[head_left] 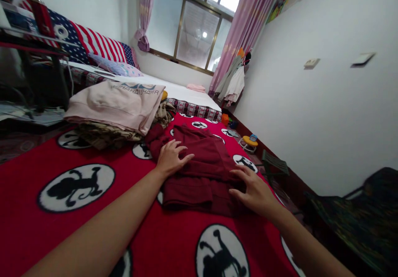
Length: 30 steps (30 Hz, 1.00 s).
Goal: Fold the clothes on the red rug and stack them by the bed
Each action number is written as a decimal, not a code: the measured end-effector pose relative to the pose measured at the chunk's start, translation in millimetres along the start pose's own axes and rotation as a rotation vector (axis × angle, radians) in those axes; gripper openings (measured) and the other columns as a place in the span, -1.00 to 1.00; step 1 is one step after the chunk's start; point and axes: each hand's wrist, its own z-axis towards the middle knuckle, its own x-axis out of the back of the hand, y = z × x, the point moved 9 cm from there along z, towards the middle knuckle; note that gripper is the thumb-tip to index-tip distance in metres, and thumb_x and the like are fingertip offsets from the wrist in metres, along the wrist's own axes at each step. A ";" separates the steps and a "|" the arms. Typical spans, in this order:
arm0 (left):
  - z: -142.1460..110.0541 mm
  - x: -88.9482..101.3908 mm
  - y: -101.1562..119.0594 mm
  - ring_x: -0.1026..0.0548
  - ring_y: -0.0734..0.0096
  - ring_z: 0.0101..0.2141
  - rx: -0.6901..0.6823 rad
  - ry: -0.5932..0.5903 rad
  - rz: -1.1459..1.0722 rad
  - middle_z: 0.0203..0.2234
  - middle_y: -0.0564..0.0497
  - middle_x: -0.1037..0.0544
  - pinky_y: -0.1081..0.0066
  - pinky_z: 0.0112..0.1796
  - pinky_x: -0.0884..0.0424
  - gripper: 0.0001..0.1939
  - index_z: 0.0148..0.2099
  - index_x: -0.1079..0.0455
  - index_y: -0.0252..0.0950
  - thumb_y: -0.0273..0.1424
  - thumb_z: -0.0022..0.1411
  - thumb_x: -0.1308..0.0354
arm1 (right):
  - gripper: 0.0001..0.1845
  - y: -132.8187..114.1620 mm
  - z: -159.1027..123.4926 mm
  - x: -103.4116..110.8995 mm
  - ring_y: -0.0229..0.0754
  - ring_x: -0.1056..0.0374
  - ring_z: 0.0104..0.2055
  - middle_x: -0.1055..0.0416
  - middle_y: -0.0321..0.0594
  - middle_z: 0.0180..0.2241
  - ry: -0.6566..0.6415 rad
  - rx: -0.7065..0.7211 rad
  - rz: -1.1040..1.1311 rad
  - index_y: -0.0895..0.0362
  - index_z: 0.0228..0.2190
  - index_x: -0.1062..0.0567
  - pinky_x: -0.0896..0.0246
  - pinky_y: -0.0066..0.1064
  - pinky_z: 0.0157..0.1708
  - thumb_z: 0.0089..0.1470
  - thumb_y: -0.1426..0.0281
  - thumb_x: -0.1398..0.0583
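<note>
A dark maroon garment [202,156], partly folded, lies on a red blanket [149,235] patterned with black figures in white ovals. My left hand [172,159] rests on the garment's left side, thumb and fingers spread. At its right edge is my right hand [253,190], fingers slightly bent and the thumb held apart from them, with no cloth visibly pinched. Just left of the garment stands a pile of clothes, with a pale pink sweatshirt [115,105] on top and camouflage clothing [105,136] beneath.
Behind the blanket is a bed [183,88] below the window. On the left stands a cluttered dark table [37,57]. Along the right wall are a yellow stool [249,141], a small folding stool [275,163] and a camouflage chair [357,215].
</note>
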 end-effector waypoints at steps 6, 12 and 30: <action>4.0 -6.2 -5.5 -0.24 -0.08 0.20 0.017 -0.121 0.120 0.21 -0.24 -0.30 0.00 0.13 -0.22 -0.21 0.19 -0.37 -0.19 0.20 0.05 -0.12 | -0.38 49.1 -35.7 10.0 0.11 -0.39 0.04 -0.40 0.00 0.07 -0.017 -0.311 -0.121 0.11 0.10 -0.39 -0.32 -0.13 -0.06 0.01 0.21 -0.25; 9.8 1.3 -20.5 -0.32 -0.18 0.13 0.131 -0.192 0.255 0.09 -0.37 -0.41 0.03 0.07 -0.26 -0.08 0.30 -0.19 -0.38 0.18 0.10 -0.06 | -0.35 74.2 -41.6 -11.9 -0.02 -0.47 -0.28 -0.55 -0.07 -0.24 -0.026 -0.464 0.131 0.16 0.03 -0.45 -0.29 -0.29 -0.29 0.03 0.01 -0.18; 29.9 21.9 -31.6 -0.53 0.10 -0.39 0.285 -0.138 -0.314 -0.55 -0.06 -0.53 0.26 -0.31 -0.39 -0.78 -0.51 -0.41 -0.24 -0.21 0.01 -0.14 | -0.69 53.8 -10.6 -4.5 -0.02 -0.47 -0.17 -0.57 -0.19 -0.23 -0.170 -0.332 -0.250 0.02 -0.25 -0.58 -0.17 -0.38 -0.35 -0.09 0.47 -0.18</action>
